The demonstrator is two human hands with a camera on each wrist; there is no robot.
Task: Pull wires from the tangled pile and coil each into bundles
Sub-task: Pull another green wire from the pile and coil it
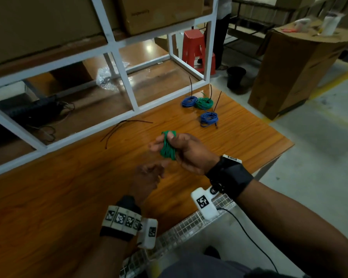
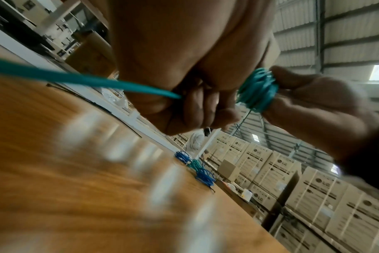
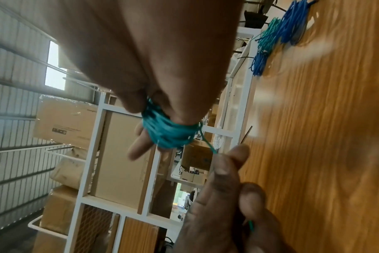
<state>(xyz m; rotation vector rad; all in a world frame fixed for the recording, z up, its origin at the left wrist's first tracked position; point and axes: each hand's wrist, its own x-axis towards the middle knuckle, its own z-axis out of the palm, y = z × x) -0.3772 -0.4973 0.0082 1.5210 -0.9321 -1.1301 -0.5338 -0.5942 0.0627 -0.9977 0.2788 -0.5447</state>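
A green wire coil point(image 1: 167, 147) is wound round the fingers of my right hand point(image 1: 165, 141), held above the wooden table point(image 1: 68, 187), with the thumb pressing on the loops. In the right wrist view the green wire coil point(image 3: 169, 132) trails a short strand down to my left hand point(image 3: 227, 169). My left hand point(image 1: 159, 171) sits just below and left of the coil, blurred, its fingers curled. In the left wrist view the loose green wire end point(image 2: 80, 79) runs into that fist, beside the coil point(image 2: 257, 90).
Two blue bundles point(image 1: 189, 101) point(image 1: 209, 118) and a green bundle point(image 1: 204, 103) lie at the table's far right, cable ties sticking up. Loose black ties point(image 1: 125, 125) lie by the white shelf frame point(image 1: 127, 77). A cardboard box point(image 1: 289, 67) stands beyond the table's right edge.
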